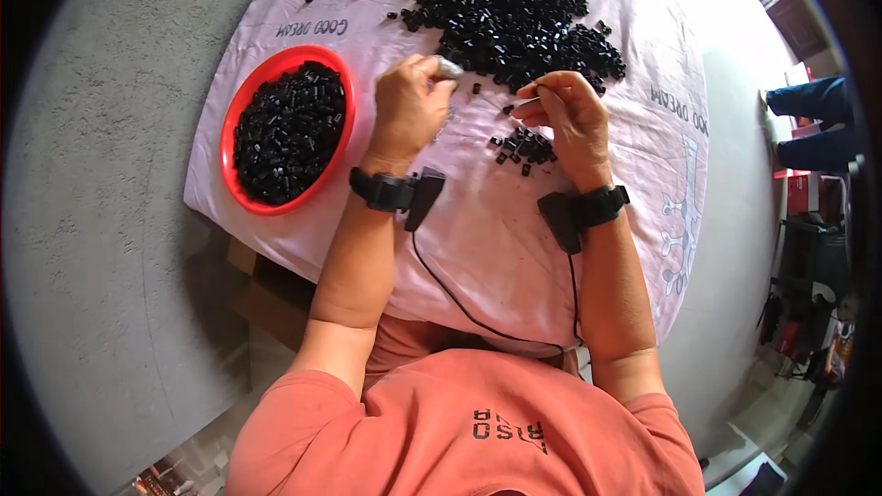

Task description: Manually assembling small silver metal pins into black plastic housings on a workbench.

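I see my left hand (407,110) raised over the cloth-covered counter (478,239), its fingers (424,69) curled closed around a small grey, shiny object (449,67) that pokes out past the knuckles; I cannot tell what that object is. My right hand (570,115) sits just beside it, thumb and forefinger pinched together on a thin pale piece (525,103), the other fingers loosely bent. Whether a black part is also in that pinch, I cannot tell.

Directly under my right hand lies a small cluster of black plastic pieces (524,145) on the pale cloth. Beyond both hands, near the far edge of the counter, is a big heap of the same black pieces (501,5), with a few strays scattered off toward the left. To the left of my left hand stands a red bowl (241,110), filled with more black pieces (289,129), apart from the hand.

Each wrist carries a black strap with a dark module, and a thin black cable (450,289) runs from the left one down toward my orange shirt.
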Tool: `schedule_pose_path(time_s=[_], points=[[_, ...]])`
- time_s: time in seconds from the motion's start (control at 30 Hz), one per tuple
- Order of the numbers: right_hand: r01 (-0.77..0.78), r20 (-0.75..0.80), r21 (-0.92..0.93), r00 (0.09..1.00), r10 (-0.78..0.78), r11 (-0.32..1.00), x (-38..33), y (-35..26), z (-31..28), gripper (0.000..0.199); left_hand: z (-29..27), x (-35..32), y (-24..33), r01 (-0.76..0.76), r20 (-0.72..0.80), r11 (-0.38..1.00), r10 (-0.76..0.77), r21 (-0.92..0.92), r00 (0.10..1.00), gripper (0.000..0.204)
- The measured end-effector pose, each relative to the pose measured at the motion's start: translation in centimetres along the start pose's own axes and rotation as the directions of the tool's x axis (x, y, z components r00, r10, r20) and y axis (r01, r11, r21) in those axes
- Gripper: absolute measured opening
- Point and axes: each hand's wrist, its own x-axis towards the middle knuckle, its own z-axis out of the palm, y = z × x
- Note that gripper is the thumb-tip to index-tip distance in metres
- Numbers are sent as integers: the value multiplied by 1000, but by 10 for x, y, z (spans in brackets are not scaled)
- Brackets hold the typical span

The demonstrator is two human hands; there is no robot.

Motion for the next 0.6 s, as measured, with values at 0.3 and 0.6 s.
schedule_pose_path(time_s=[0.3, 0.6], points=[[-105, 15, -117, 994, 108, 988, 1, 5, -4, 15, 2, 0, -2, -83, 59, 992, 78, 96, 995, 12], [-106, 31, -95, 994, 110, 990, 1, 5, 2, 14, 14, -2, 7, -58, 112, 976, 35, 212, 993, 14]])
